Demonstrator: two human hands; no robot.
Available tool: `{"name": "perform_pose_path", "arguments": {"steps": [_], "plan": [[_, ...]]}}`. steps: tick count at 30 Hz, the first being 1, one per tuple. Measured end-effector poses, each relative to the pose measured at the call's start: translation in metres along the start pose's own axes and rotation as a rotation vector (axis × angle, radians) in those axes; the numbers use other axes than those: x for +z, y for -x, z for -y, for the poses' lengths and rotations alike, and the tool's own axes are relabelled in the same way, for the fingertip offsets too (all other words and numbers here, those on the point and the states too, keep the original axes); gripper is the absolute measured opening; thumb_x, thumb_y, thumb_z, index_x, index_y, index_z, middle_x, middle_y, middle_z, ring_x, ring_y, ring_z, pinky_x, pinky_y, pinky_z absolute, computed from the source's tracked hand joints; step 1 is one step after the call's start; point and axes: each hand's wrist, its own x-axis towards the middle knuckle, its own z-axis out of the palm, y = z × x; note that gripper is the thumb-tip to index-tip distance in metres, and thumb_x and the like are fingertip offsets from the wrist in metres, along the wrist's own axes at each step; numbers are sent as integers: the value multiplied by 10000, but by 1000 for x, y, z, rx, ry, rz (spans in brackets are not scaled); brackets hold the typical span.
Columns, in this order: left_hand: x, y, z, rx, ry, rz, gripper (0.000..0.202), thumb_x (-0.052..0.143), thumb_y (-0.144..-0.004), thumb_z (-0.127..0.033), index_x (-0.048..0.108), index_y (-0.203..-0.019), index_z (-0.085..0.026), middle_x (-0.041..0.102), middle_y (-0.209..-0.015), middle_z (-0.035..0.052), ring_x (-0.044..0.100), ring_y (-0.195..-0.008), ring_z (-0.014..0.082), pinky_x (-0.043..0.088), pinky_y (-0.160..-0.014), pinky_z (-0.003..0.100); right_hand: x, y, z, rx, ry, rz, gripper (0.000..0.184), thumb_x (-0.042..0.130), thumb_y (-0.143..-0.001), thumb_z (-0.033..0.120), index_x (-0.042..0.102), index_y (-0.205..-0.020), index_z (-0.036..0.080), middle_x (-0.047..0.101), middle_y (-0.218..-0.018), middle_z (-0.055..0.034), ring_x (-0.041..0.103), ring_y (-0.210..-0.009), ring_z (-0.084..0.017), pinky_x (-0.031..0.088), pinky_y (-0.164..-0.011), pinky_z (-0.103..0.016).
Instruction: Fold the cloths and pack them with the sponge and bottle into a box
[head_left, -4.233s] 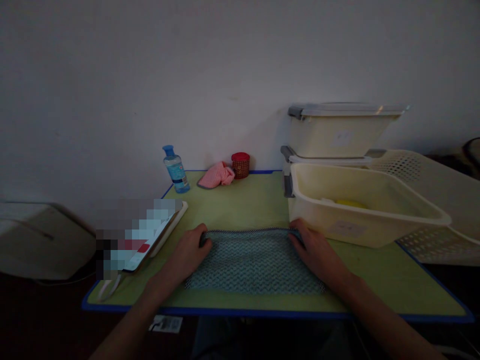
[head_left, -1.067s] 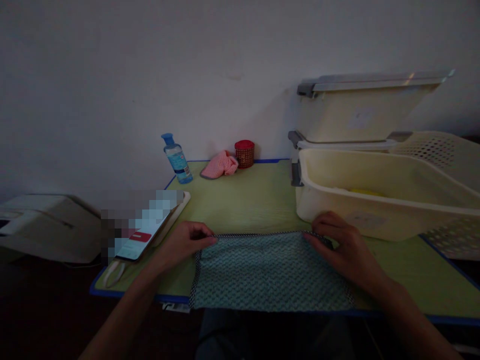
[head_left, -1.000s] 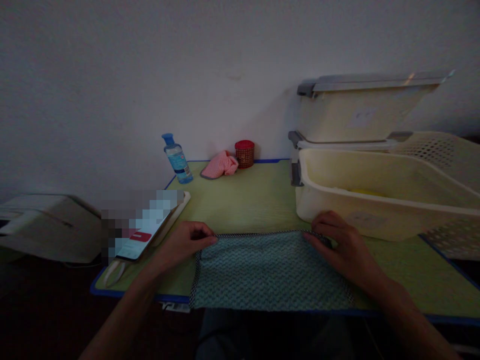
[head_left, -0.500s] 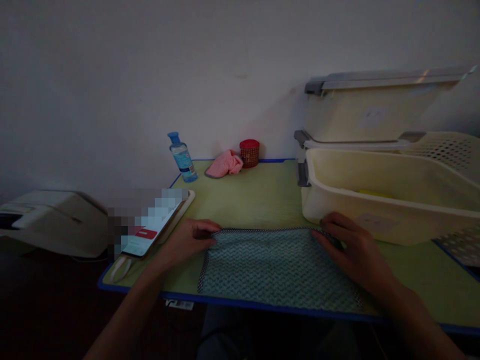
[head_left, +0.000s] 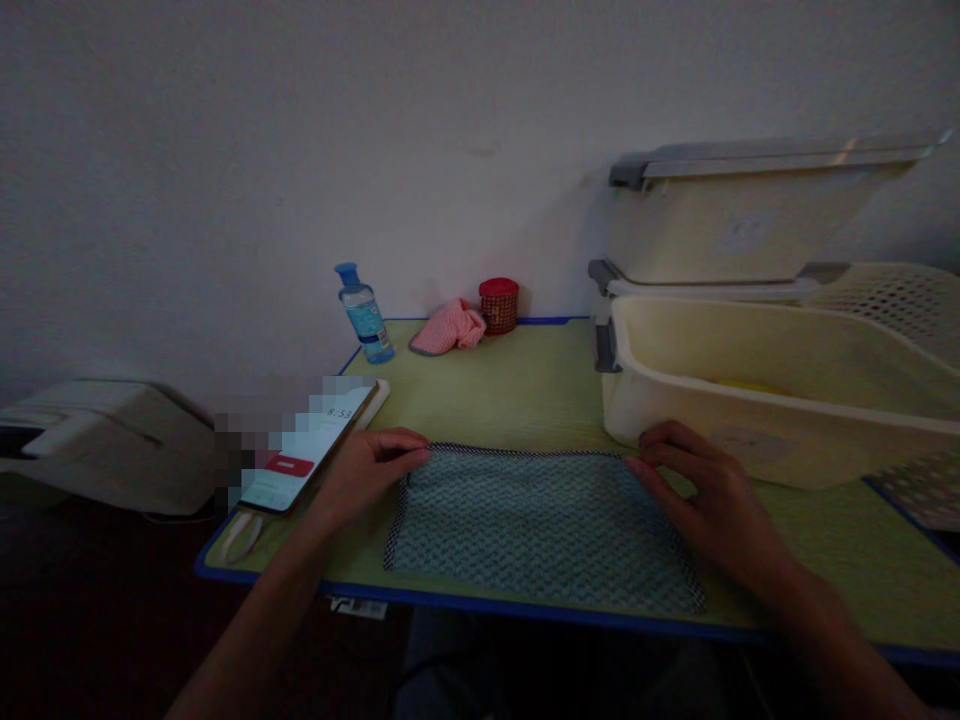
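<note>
A teal textured cleaning cloth [head_left: 525, 525] with a black-and-white edging is spread out near the front edge of the table. My left hand [head_left: 367, 472] pinches its far left corner between thumb and fingers. At the far right corner, my right hand [head_left: 701, 485] has thumb and fingers closed on the edge. The cloth's right side is partly hidden behind that hand. Between the two hands the far edge runs nearly straight.
A cream bin [head_left: 750, 405] stands right, before a lidded box [head_left: 697, 230]. Left of the cloth lies a phone [head_left: 300, 460]. Behind are a blue bottle [head_left: 367, 320], a crumpled pink cloth [head_left: 450, 328] and a red-lidded container [head_left: 499, 308]. The table [head_left: 510, 400] has a blue edge.
My left hand has shifted slightly left and away from me, drawing the cloth's left side with it. The cloth's near edge moved a little left and forward. My right hand hardly moved.
</note>
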Motion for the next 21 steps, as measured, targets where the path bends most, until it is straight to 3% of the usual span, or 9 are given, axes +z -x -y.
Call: {"name": "perform_pose_path", "arguments": {"steps": [14, 21], "plan": [[1, 2, -2, -51, 25, -219, 254, 758, -532, -394, 684, -612, -165, 702, -775, 58, 640, -753, 200, 515, -690, 315, 3, 2, -3, -31, -2, -52, 148, 552, -820, 234, 573, -680, 189, 539, -745, -36, 550, -685, -142, 468, -614, -263], [0, 2, -2, -72, 46, -241, 266, 765, -520, -389, 667, -618, -161, 702, -754, 54, 647, -749, 207, 518, -692, 320, 4, 3, -5, -9, 22, -49, 174, 575, -804, 235, 550, -638, 189, 528, -739, -34, 542, -678, -141, 462, -609, -264]]}}
